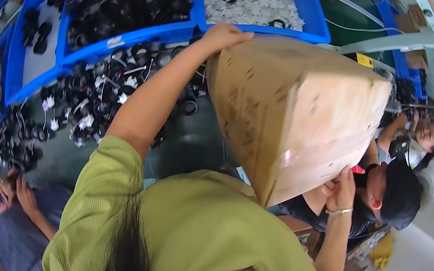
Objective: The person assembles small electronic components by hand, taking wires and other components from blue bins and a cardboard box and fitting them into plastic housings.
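Observation:
A large brown cardboard box (256,102) is held up in front of my chest, tilted with one corner toward me. My left hand (225,37) grips its far left upper edge, the fingers lying along the rim. On the box's right face, near the lower edge, my right hand (341,190) presses with curled fingers; a bracelet is on that wrist. The box hides part of the worktable behind it, and its contents cannot be seen.
Blue trays (193,18) at the back hold black ring-shaped parts and small white pieces. Black and white parts with wires (106,84) cover the green table (71,160). People sit close by: a person in a black cap (402,193) at right, another in dark clothing (22,235) at lower left.

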`<state>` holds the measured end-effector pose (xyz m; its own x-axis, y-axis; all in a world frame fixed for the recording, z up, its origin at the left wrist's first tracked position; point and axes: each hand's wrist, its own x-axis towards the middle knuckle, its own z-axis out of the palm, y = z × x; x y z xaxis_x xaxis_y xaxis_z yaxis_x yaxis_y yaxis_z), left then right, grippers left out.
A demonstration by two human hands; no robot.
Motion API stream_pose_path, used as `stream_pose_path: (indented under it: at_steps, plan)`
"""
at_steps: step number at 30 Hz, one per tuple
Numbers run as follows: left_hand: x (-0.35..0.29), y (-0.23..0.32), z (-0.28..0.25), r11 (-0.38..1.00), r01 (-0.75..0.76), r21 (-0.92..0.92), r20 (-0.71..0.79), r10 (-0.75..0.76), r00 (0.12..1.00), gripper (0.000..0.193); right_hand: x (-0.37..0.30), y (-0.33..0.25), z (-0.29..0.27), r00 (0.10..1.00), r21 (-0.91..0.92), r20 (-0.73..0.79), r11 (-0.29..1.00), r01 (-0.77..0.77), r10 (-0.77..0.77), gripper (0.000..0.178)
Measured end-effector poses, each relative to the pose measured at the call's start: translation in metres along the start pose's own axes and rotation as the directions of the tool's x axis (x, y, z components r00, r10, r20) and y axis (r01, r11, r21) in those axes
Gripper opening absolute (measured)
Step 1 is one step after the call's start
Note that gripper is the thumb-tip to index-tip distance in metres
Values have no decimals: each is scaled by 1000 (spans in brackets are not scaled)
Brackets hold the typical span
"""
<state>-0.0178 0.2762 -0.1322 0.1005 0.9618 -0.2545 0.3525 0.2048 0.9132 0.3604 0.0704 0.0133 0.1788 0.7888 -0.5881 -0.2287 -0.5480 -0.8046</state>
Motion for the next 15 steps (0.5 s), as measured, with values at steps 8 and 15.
stream_pose_path:
  at_steps: [8,15]
  plan:
    - [-65,-1,2,984,-175,18,-767,126,629,31,31,-6,-25,991,-388,-17,914,116,-133,65]
    - [-171,-21,141,930,-271,-249,-610,67,789,56,125,-31,-28,879,186,154,887,423,-452,54]
